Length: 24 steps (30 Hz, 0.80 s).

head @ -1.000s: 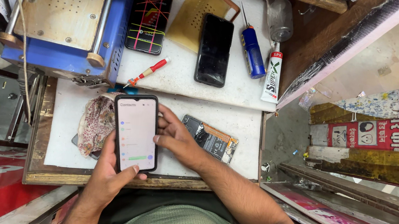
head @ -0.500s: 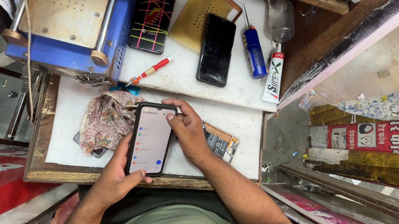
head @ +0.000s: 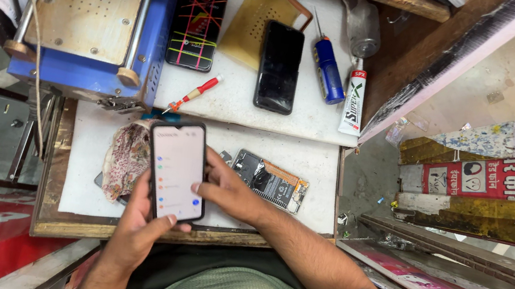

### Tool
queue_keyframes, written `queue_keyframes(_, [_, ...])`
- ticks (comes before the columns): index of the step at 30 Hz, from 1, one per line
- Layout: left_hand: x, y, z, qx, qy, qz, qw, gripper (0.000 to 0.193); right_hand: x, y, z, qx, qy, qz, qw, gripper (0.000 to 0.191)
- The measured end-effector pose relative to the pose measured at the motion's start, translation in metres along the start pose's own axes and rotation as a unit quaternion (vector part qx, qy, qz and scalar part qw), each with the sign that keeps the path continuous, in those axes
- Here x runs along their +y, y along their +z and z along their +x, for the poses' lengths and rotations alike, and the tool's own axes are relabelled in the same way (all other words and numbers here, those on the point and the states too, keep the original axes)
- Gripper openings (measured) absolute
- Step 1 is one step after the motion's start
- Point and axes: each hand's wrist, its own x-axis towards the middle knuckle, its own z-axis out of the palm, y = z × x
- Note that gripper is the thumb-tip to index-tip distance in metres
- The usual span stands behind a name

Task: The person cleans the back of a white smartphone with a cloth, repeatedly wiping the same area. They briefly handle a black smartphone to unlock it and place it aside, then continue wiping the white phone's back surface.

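Note:
My left hand (head: 136,231) grips a black smartphone (head: 177,168) from below, its lit white screen facing up. My right hand (head: 228,190) rests against the phone's right edge, with the thumb on the lower right of the screen. Just right of that hand, an opened phone body (head: 271,181) with its circuit board exposed lies on the white work surface (head: 309,158). A patterned cloth (head: 126,157) lies bunched at the phone's left.
Farther back lie a dark phone (head: 279,66), a phone with red and yellow lines (head: 200,14), a red screwdriver (head: 194,93), a blue screwdriver (head: 327,67) and a glue tube (head: 354,102). A blue-framed machine (head: 93,10) stands at the back left.
The lit phone has swung in my hands: it sat at the left, tilted right half a second ago, and now stands nearly upright at the centre. My right thumb now touches its screen.

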Motion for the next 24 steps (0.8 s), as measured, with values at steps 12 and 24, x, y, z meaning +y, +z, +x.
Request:
queue_keyframes(12, [0.016,0.009,0.010,-0.008,0.023,0.005,1.000,0.088,-0.018,-0.004,-0.004,-0.052,0.101,0.062,0.992,0.110])
queue_keyframes(24, [0.019,0.006,0.010,-0.035,0.012,-0.027,0.999,0.092,-0.007,-0.011,-0.003,-0.074,0.073,0.111,0.988,0.108])
